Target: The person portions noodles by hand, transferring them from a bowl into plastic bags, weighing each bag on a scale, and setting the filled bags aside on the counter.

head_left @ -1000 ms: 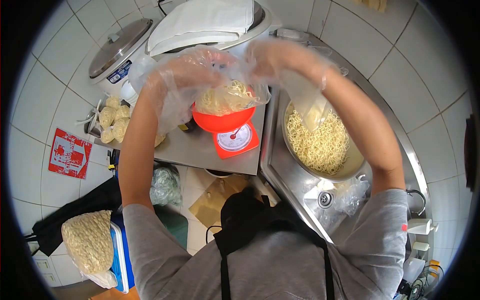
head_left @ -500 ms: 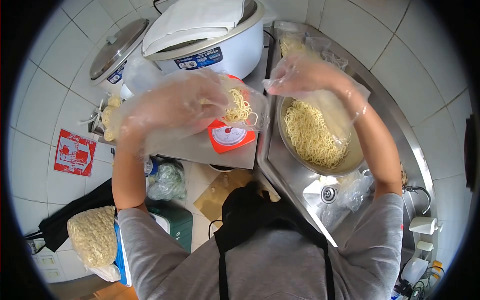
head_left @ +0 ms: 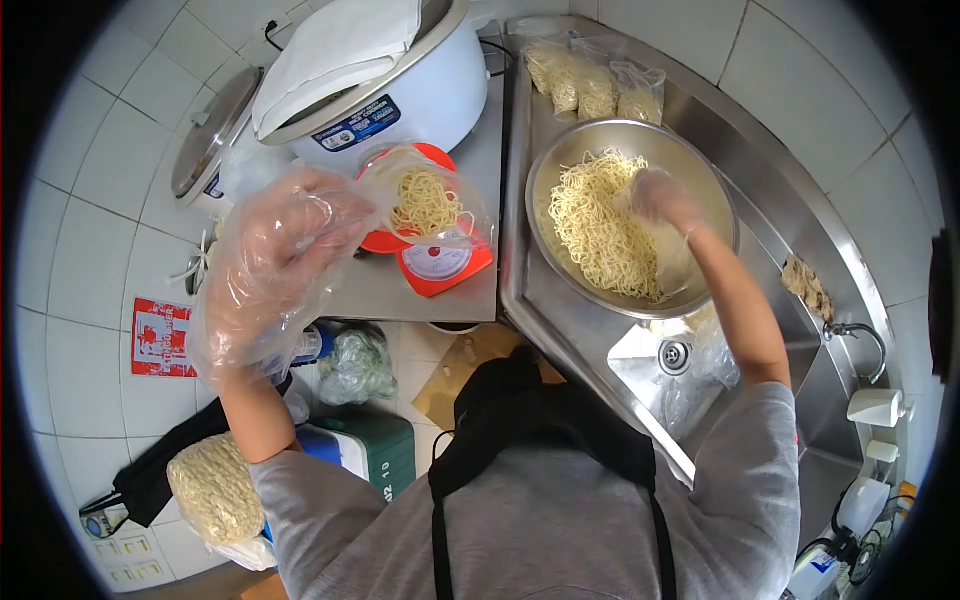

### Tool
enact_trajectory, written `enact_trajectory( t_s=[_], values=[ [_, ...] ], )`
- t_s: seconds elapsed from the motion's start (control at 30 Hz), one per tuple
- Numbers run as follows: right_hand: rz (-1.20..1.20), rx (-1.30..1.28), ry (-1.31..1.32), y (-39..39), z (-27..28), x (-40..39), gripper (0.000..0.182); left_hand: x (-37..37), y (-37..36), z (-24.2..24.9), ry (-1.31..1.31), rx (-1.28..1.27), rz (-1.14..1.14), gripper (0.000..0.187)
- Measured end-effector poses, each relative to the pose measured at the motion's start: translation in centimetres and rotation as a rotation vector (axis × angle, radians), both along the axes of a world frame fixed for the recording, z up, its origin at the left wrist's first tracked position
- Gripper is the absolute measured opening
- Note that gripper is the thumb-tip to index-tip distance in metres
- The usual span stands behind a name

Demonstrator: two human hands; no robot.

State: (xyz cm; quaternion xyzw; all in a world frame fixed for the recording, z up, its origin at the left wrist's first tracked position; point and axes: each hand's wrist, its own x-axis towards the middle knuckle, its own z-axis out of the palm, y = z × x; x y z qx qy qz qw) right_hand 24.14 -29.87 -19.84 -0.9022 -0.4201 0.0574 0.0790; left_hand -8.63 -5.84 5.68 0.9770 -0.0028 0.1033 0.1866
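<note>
My left hand (head_left: 300, 230), in a loose clear plastic glove, pinches the edge of a clear plastic bag (head_left: 478, 205). Yellow noodles (head_left: 425, 203) lie inside that bag, which is over the red kitchen scale (head_left: 445, 268). Over at the right, my right hand (head_left: 665, 200), also gloved, reaches into the large steel bowl (head_left: 548, 252) and touches the noodle heap (head_left: 600, 225). Its fingers are blurred and partly hidden against the noodles, so their grip cannot be made out.
Filled noodle bags (head_left: 597, 92) stand behind the bowl. A large rice cooker (head_left: 430, 95) with a white cloth (head_left: 335, 55) is at the back left. The sink drain (head_left: 674, 356) and faucet (head_left: 862, 345) are at the right. Below the counter sits a green cooler (head_left: 385, 450).
My right hand has moved from above the bowl's back edge down into the noodles. My left hand has shifted left with the bag. The camera view has moved slightly, showing more noodle bags.
</note>
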Motion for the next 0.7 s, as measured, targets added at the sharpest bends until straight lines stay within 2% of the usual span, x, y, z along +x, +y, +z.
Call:
enact_trajectory(
  t_s=[0.1, 0.23, 0.3, 0.37, 0.43, 0.47, 0.53, 0.57, 0.63, 0.7],
  values=[
    [-0.142, -0.129, -0.125, -1.2, -3.1, -3.4, 0.038, 0.0, -0.5, -0.4, 0.068, -0.009, 0.070, 0.016],
    [-0.311, -0.179, -0.061, -1.5, -6.1, -0.7, 0.030, 0.0, -0.6, -0.4, 0.086, 0.006, 0.107, 0.015],
    [-0.216, -0.022, -0.158, -2.2, -3.9, 0.8, 0.031, -0.1, -0.7, -0.5, 0.068, -0.040, 0.106, 0.015],
    [-0.205, 0.111, 0.136, -2.8, 4.3, 0.0, 0.025, -0.2, -0.8, -0.8, 0.045, -0.090, 0.101, 0.015],
    [-0.150, 0.156, 0.048, -3.3, 8.8, 0.3, 0.020, -0.2, -0.9, -0.9, 0.058, -0.079, 0.071, 0.015],
    [-0.146, 0.154, 0.041, -3.5, 10.0, 0.6, 0.020, -0.3, -1.0, -1.0, 0.050, -0.082, 0.075, 0.015],
    [-0.107, 0.395, 0.126, -3.9, 12.0, 1.1, 0.024, -0.4, -1.1, -1.3, 0.116, -0.118, 0.200, 0.016],
    [-0.101, 0.395, 0.119, -3.8, 14.0, -0.1, 0.024, -0.5, -1.0, -1.4, 0.108, -0.120, 0.204, 0.016],
    [-0.184, 0.660, 0.296, -3.8, 17.5, -3.3, 0.030, -0.7, -0.8, -1.6, 0.109, -0.059, 0.229, 0.016],
    [-0.225, 0.713, 0.314, -3.6, 19.8, -4.0, 0.034, -0.6, -0.5, -2.2, 0.029, -0.020, 0.181, 0.017]
  ],
)
